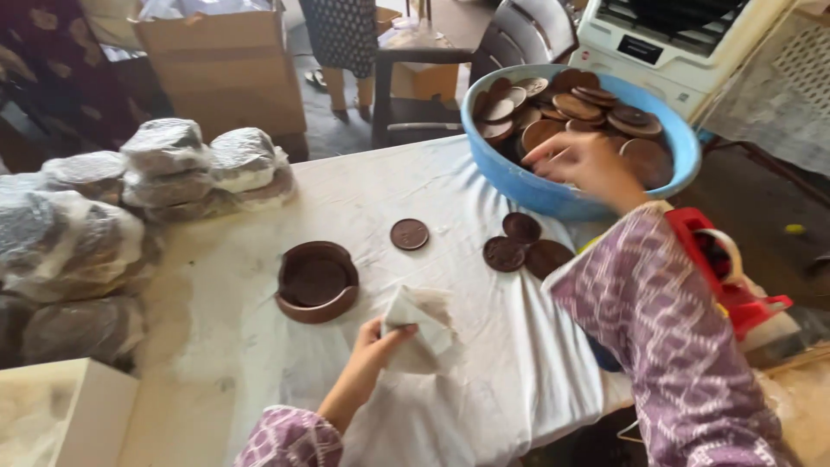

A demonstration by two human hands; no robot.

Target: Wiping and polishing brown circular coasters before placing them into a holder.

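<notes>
Nearest you, your left hand [372, 346] pinches a soft white cloth [417, 329] on the table [216, 380]; it looks limp and light, so bunch it. Beside it sits a round brown holder [316, 281], then loose brown discs [523, 246]. Your right hand [584, 160], fingers spread and curling, touches the discs in the blue tub [519, 177]. They look stiff and light; take them by the rim.
</notes>
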